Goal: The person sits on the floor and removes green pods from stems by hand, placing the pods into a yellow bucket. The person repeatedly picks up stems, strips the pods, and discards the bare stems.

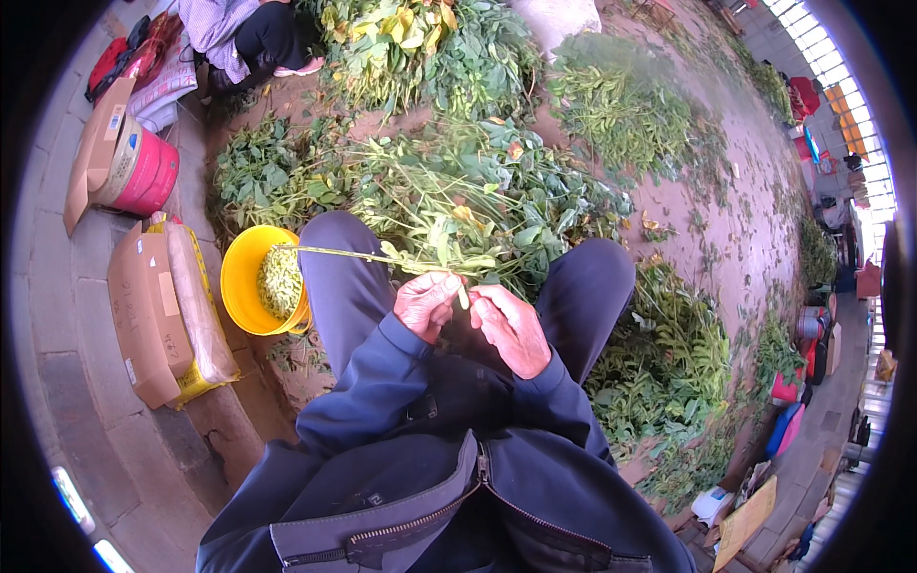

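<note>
My left hand pinches a cut soybean plant stem between thumb and fingers. The stem points left across my left knee, and green pods cluster on it just above the hand. One pod hangs in the small gap between my hands. Curled fingers of my right hand come up close beside that pod; whether they grip it is hard to see. Left of my left knee, a yellow bucket contains many pale green beans or pods, too small to tell which.
Heaped bean plants lie before my knees, with another pile to my right. At left stand a cardboard box, a wrapped package and a pink bucket. A person sits at upper left beside a leafy heap.
</note>
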Action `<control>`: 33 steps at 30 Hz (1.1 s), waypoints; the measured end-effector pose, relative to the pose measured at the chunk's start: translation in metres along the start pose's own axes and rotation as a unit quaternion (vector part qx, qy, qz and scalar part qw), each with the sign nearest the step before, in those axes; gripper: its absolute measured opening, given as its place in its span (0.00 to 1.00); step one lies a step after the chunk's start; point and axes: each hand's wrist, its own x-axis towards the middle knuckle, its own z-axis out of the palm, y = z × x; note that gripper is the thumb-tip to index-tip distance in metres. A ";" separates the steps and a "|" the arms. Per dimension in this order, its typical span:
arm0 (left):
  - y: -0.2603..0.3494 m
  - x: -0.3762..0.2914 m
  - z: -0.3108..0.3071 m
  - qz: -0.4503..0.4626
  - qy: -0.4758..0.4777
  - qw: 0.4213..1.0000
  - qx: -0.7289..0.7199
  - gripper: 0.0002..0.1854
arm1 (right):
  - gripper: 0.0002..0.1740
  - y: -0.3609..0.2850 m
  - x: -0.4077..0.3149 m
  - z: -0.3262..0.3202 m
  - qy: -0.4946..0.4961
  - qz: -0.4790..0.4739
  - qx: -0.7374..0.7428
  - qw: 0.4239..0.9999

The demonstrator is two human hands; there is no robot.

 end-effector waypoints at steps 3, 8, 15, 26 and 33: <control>-0.001 0.000 0.002 0.021 0.017 0.999 0.021 0.08 | 0.13 -0.002 0.000 0.002 0.004 -0.019 -0.020 1.000; -0.002 -0.001 -0.001 0.045 0.014 0.998 0.036 0.08 | 0.15 -0.004 -0.002 0.000 0.002 -0.014 -0.026 1.000; -0.002 -0.004 0.007 0.069 0.045 0.993 0.081 0.06 | 0.16 0.002 -0.006 0.001 0.002 0.016 0.006 1.000; -0.006 -0.002 -0.003 -0.008 -0.043 0.999 -0.019 0.11 | 0.16 0.009 -0.003 -0.001 -0.048 0.131 0.294 0.946; 0.004 -0.015 0.024 0.038 0.007 0.985 0.171 0.05 | 0.13 0.004 -0.004 0.001 -0.023 0.088 0.211 0.973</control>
